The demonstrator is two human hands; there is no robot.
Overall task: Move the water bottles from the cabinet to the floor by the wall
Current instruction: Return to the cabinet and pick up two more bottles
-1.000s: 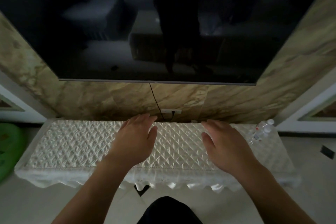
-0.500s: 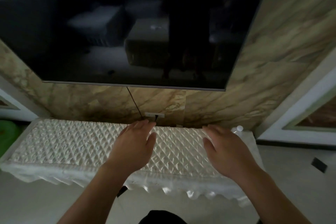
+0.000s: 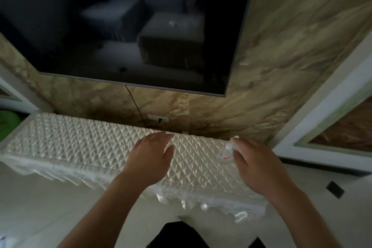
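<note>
A low cabinet (image 3: pixel 76 147) covered with a quilted white cloth runs along the marble wall. Clear water bottles (image 3: pixel 227 151) with white caps stand at its right end, mostly hidden behind my right hand (image 3: pixel 259 165). That hand hovers over them with fingers spread, and I cannot tell whether it touches them. My left hand (image 3: pixel 151 159) hovers palm down above the cabinet's middle, fingers apart, holding nothing.
A large dark TV (image 3: pixel 130 26) hangs on the wall above the cabinet, its cable dropping to a socket (image 3: pixel 158 119). A white door frame (image 3: pixel 326 110) stands at the right, pale floor (image 3: pixel 314 183) below it. A green object (image 3: pixel 8 123) sits at the far left.
The view has swung toward the cabinet's right end. Both hands moved right with it, and my right hand now covers the bottles that stood clear of it a second ago.
</note>
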